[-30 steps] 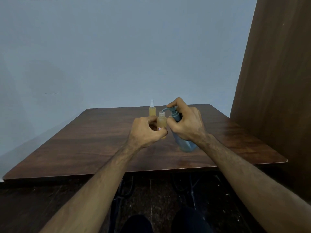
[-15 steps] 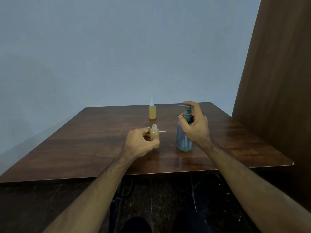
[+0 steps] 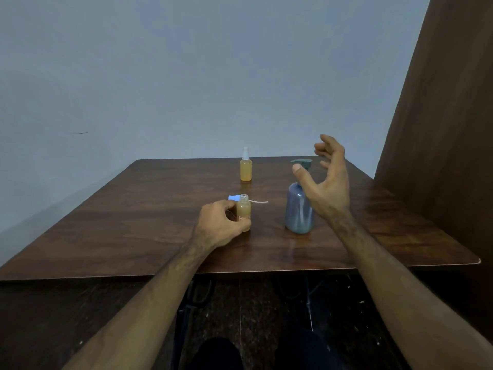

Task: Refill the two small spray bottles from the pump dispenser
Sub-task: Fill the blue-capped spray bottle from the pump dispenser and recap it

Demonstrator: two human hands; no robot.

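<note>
An uncapped small spray bottle (image 3: 244,210) with amber liquid stands on the brown table (image 3: 133,222), gripped by my left hand (image 3: 220,227). Its spray cap (image 3: 233,197) with a thin dip tube lies just behind it. A second small spray bottle (image 3: 245,168), capped and amber, stands farther back. The blue pump dispenser (image 3: 298,209) stands upright to the right. My right hand (image 3: 326,182) hovers open beside the pump head, fingers spread, touching nothing.
A dark wooden panel (image 3: 440,129) rises along the table's right side. A pale wall (image 3: 186,76) stands behind the table. My knees and a dark floor show below the near table edge.
The dispenser was tilted over the small bottle, then set upright. My right hand has let go of the pump and lifted open. My left hand set the small bottle on the table.
</note>
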